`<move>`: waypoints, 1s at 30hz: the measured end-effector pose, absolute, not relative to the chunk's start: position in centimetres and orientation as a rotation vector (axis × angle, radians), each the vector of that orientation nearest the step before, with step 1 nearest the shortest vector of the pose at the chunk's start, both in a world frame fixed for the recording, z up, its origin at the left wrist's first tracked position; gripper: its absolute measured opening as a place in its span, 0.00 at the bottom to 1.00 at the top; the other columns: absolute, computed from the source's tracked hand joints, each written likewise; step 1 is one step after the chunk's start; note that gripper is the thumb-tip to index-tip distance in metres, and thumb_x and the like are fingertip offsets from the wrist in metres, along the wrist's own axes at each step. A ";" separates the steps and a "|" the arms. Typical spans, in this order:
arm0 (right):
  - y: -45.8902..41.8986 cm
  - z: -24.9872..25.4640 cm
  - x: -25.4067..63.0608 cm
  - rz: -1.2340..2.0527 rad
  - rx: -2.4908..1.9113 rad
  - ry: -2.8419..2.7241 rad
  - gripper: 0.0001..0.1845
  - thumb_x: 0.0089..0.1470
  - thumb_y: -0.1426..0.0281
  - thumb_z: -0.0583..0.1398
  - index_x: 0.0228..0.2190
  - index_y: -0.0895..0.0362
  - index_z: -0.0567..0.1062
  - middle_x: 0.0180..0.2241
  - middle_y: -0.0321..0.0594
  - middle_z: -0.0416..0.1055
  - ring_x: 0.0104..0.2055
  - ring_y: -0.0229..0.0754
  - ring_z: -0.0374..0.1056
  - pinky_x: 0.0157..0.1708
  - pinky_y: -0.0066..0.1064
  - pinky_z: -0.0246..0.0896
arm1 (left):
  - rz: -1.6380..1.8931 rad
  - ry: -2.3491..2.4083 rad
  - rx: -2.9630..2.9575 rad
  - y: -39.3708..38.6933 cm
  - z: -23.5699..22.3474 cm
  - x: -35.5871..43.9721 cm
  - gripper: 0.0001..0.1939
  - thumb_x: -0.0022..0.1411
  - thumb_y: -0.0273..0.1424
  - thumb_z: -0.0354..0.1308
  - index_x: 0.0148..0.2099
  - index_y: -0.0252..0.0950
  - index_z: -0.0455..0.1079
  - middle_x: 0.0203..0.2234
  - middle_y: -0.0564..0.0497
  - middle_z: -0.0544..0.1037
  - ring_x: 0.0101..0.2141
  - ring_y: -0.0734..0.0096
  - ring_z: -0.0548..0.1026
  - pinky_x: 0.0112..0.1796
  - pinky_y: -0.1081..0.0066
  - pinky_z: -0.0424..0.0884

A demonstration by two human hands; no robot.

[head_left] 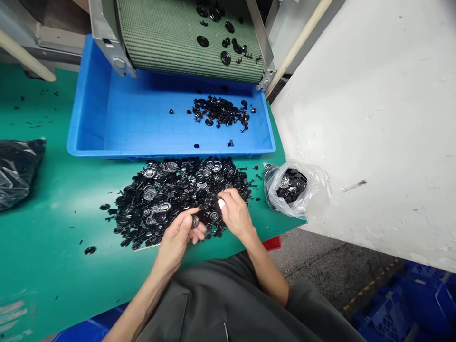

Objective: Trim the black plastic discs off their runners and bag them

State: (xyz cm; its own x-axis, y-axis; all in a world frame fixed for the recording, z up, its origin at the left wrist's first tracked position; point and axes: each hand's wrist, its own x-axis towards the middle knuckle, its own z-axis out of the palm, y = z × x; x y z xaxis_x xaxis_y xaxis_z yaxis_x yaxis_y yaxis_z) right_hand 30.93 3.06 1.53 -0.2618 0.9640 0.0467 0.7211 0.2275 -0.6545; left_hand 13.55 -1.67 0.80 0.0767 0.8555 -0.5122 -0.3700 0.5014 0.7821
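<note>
A wide heap of small black plastic parts (142,209), round discs mixed with thin branched bits, lies on the green tabletop. At its front edge, my left hand (181,230) is closed on a small black disc (194,221), held between thumb and fingers. My right hand (234,211) reaches into the right side of the heap with its fingers bent together. A white covering wraps one of its fingers. What those fingertips hold, if anything, is hidden among the black parts.
Behind the heap stands a blue tray (131,118) with more black parts, under the end of a green conveyor belt (171,42). A clear bag (281,202) of black discs sits right, beside a white panel (384,118). A dark filled bag (17,171) lies left.
</note>
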 end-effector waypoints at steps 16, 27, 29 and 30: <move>2.8 2.1 31.1 1.005 -1.357 -1.601 0.12 0.54 0.78 0.57 0.33 0.54 0.80 0.43 0.41 0.76 0.43 0.40 0.73 0.38 0.29 0.72 | 0.983 0.922 0.255 -0.6 2.1 14.4 0.14 0.59 0.41 0.65 0.41 0.36 0.73 0.35 0.49 0.76 0.31 0.73 0.74 0.24 0.77 0.68; 1.0 1.6 30.1 1.266 -1.249 -1.387 0.05 0.51 0.74 0.62 0.32 0.55 0.78 0.43 0.41 0.74 0.42 0.39 0.74 0.40 0.30 0.74 | 0.932 1.078 0.530 -0.7 1.4 15.1 0.15 0.61 0.43 0.61 0.36 0.35 0.69 0.20 0.56 0.72 0.20 0.79 0.63 0.22 0.78 0.59; 0.9 1.7 30.0 1.244 -1.253 -1.399 0.07 0.51 0.74 0.61 0.35 0.55 0.77 0.45 0.41 0.72 0.42 0.39 0.74 0.42 0.30 0.74 | 0.917 1.123 0.589 -0.9 1.3 15.1 0.16 0.62 0.44 0.60 0.39 0.36 0.69 0.21 0.56 0.72 0.20 0.78 0.64 0.22 0.76 0.60; 0.8 1.9 29.9 1.209 -1.266 -1.451 0.09 0.52 0.75 0.60 0.36 0.55 0.77 0.46 0.41 0.72 0.43 0.39 0.73 0.45 0.31 0.73 | 0.908 1.164 0.643 -0.9 1.3 15.1 0.16 0.61 0.44 0.59 0.41 0.36 0.68 0.20 0.57 0.72 0.20 0.77 0.64 0.22 0.76 0.60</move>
State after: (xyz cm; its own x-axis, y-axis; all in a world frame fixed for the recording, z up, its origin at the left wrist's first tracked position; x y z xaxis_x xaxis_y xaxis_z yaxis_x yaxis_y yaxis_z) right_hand 29.94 0.81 1.87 -0.1361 0.9907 -0.0006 0.1791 0.0240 -0.9835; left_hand 15.13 -0.92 1.30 0.1261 0.8634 -0.4885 -0.2635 0.5039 0.8226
